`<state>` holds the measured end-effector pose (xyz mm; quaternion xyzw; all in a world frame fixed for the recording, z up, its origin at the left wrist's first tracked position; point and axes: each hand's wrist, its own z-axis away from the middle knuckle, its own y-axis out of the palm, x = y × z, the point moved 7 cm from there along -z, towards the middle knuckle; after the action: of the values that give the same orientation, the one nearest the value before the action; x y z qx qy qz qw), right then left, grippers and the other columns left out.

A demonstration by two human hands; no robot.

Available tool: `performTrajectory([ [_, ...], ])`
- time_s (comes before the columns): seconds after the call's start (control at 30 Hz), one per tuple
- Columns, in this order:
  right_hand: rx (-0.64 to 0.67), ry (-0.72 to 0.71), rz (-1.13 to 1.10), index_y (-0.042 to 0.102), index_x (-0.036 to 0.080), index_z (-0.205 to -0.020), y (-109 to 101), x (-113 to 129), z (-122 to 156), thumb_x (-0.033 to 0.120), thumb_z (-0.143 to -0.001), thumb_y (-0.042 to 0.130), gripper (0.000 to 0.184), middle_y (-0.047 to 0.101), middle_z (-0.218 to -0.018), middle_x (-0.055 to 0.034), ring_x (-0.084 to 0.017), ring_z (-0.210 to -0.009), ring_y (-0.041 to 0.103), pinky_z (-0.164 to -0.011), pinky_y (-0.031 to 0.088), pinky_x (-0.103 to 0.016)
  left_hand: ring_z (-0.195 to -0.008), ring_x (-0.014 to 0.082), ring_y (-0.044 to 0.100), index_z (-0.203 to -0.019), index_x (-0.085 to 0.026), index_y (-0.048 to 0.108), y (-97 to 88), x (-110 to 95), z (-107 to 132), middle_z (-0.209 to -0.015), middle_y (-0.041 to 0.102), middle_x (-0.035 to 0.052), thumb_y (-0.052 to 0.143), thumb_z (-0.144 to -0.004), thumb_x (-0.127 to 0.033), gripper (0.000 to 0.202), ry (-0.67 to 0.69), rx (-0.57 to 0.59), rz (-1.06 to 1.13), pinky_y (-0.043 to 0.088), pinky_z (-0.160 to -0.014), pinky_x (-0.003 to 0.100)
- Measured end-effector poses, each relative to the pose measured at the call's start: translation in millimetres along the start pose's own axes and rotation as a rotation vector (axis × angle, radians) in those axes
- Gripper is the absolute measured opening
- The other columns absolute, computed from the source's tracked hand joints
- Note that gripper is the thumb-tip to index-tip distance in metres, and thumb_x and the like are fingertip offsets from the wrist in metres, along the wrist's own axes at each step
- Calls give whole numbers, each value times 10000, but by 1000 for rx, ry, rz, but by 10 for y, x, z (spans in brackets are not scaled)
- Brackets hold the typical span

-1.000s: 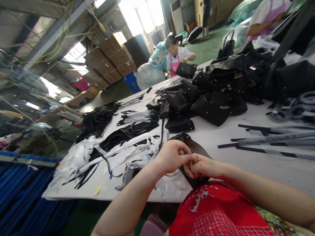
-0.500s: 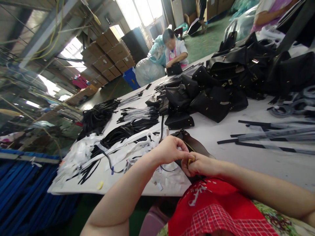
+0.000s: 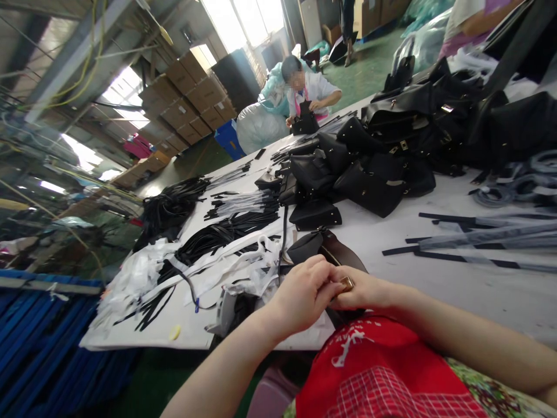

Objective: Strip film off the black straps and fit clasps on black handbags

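Note:
Close in front of my red apron, both hands meet over a dark handbag (image 3: 311, 247), its side and zip edge showing behind my fingers. My left hand (image 3: 304, 290) is closed, its fingertips pressed against a small gold-coloured metal fitting (image 3: 347, 284). My right hand (image 3: 363, 290) is closed as well, with the fitting at its curled fingers. Most of the bag's front is hidden by my hands. Left of my wrist, a grey and black piece (image 3: 228, 310) stands among white scraps.
Several black handbags (image 3: 369, 183) are heaped across the table. Black straps (image 3: 226, 232) and white scraps (image 3: 134, 278) lie to the left, plastic-wrapped straps (image 3: 470, 255) to the right. A co-worker (image 3: 311, 87) handles a black bag across the table. Blue bars (image 3: 43, 337) stand at lower left.
My left hand has turned over and shifted slightly right and down, covering more of the bag. The grey and black piece now shows beside my left forearm. The co-worker's bag is tilted upright.

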<state>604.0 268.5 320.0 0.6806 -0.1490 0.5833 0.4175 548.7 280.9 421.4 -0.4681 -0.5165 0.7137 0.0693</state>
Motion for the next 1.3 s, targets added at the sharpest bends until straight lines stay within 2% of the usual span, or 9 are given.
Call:
performTrajectory([
  [0.27, -42, -152, 85, 472, 164, -746, -46, 125, 32, 469, -781, 697, 380, 441, -589, 69, -60, -524, 366, -468, 306, -194, -855, 168, 557, -801, -205, 446, 90, -78, 14, -904, 587, 59, 442, -929, -160, 136, 32, -93, 105, 468, -760, 278],
  [0.5, -141, -84, 115, 478, 163, -804, -101, 49, 80, 623, -764, 668, 499, 530, -592, 36, -85, -520, 466, -466, 359, -199, -778, 176, 584, -837, -204, 466, 152, -51, 62, -887, 633, 64, 411, -941, -199, 117, -83, -73, -2, 455, -710, 299],
  [0.67, -177, -68, 128, 496, 162, -832, -124, 56, 176, 584, -772, 693, 470, 588, -668, 4, -108, -589, 530, -528, 414, -216, -635, 136, 544, -829, -211, 443, 198, 15, 141, -716, 578, -4, 430, -926, -203, 99, -204, -24, 191, 425, -632, 266],
  [0.87, -184, -72, 209, 568, 152, -943, -109, 91, 285, 465, -887, 613, 322, 644, -812, -36, -119, -688, 572, -624, 470, -239, -602, 105, 501, -851, -210, 414, 246, 200, 233, -672, 514, -41, 411, -969, -282, 138, -286, -71, 513, 414, -607, 242],
  [0.97, -203, -72, 219, 583, 149, -1026, -124, 87, 310, 457, -898, 599, 334, 622, -743, -13, -109, -641, 556, -599, 468, -233, -588, 92, 490, -851, -205, 419, 233, 337, 264, -691, 506, -43, 426, -975, -326, 174, -313, -96, 674, 411, -589, 238],
  [1.07, -288, -82, 158, 566, 151, -1093, -211, 75, 337, 484, -910, 565, 380, 594, -667, 8, -116, -609, 563, -582, 473, -241, -571, 83, 487, -839, -202, 418, 103, 466, 305, -708, 492, -44, 454, -963, -351, 198, -316, -155, 760, 413, -566, 233],
  [1.13, -323, -83, 125, 558, 148, -1121, -267, 62, 353, 509, -914, 542, 416, 597, -654, 6, -124, -600, 573, -572, 473, -250, -555, 83, 478, -840, -203, 416, -46, 526, 334, -687, 483, -50, 458, -959, -360, 201, -317, -237, 718, 406, -549, 226],
  [1.2, -279, -57, 108, 558, 145, -1124, -273, 34, 349, 524, -916, 531, 434, 578, -619, 19, -117, -557, 552, -537, 448, -241, -578, 87, 481, -860, -198, 459, -178, 507, 327, -695, 498, -43, 496, -941, -359, 184, -291, -289, 550, 406, -559, 223],
  [1.3, -100, -20, 128, 572, 138, -1061, -193, 1, 327, 551, -924, 506, 440, 527, -570, 43, -89, -494, 484, -493, 391, -214, -657, 105, 507, -1014, -194, 598, -176, 298, 197, -759, 538, -16, 579, -898, -326, 177, -156, -195, 216, 431, -621, 232],
])
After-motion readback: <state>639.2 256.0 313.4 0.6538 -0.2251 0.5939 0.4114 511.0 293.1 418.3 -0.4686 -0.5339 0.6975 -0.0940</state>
